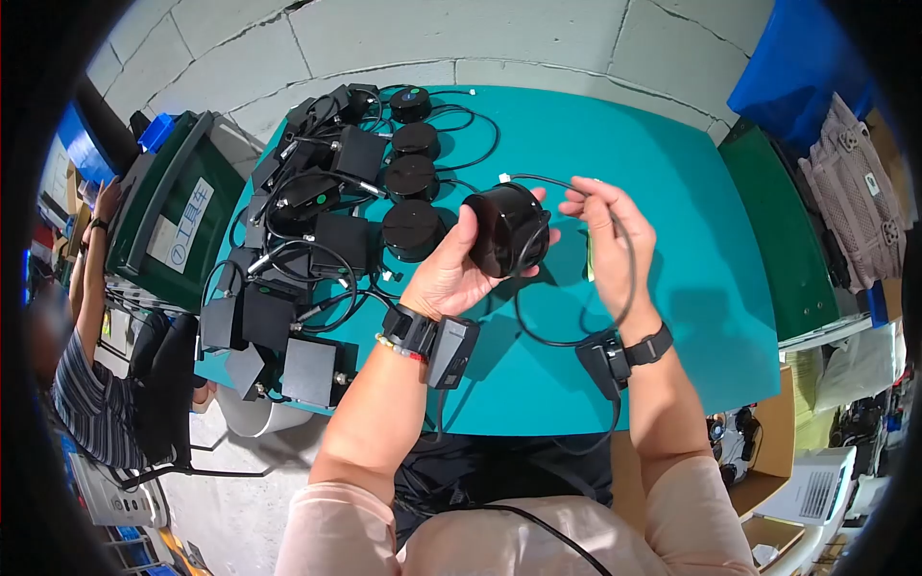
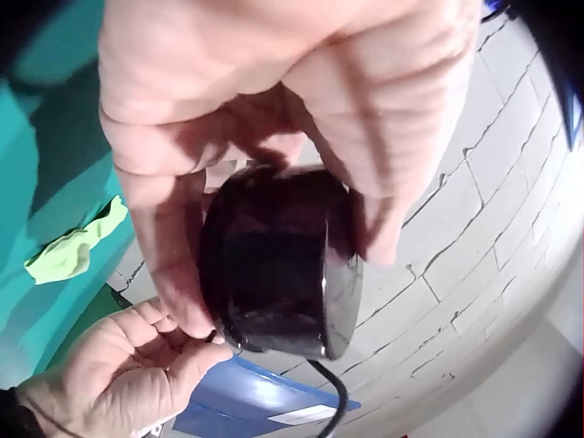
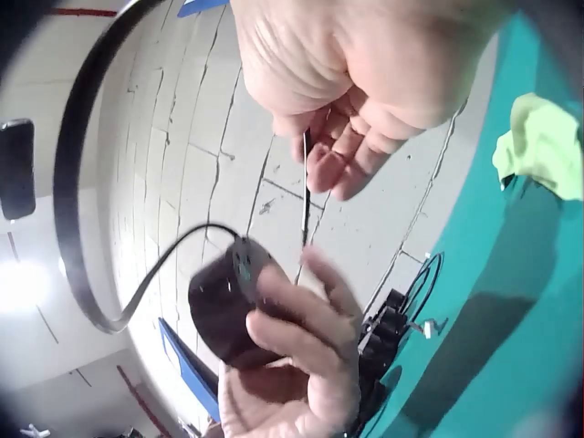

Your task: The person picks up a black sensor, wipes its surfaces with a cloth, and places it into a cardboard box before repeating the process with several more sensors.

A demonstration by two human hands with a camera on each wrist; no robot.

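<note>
1. Black cylinder (image 1: 502, 230): held up over the green table (image 1: 672, 173).
2. Left hand (image 1: 449, 276): thumb and fingers curled round the cylinder's sides.
3. Right hand (image 1: 619, 245): thumb and fingertips pinching the cylinder's cable (image 1: 549, 342), which hangs in a loop.
4. Nearby: a row of similar cylinders (image 1: 411, 178) beside black boxes (image 1: 309, 371); a pale green cloth (image 3: 543, 151) lies on the table.

Cart sign: Chinese characters 工具车, "tool cart," mark a white label (image 1: 181, 226) on the green cart (image 1: 220, 176), left of the teal table (image 1: 624, 134).
Cart number: a circled 1 shares that label, beside the characters.
</note>
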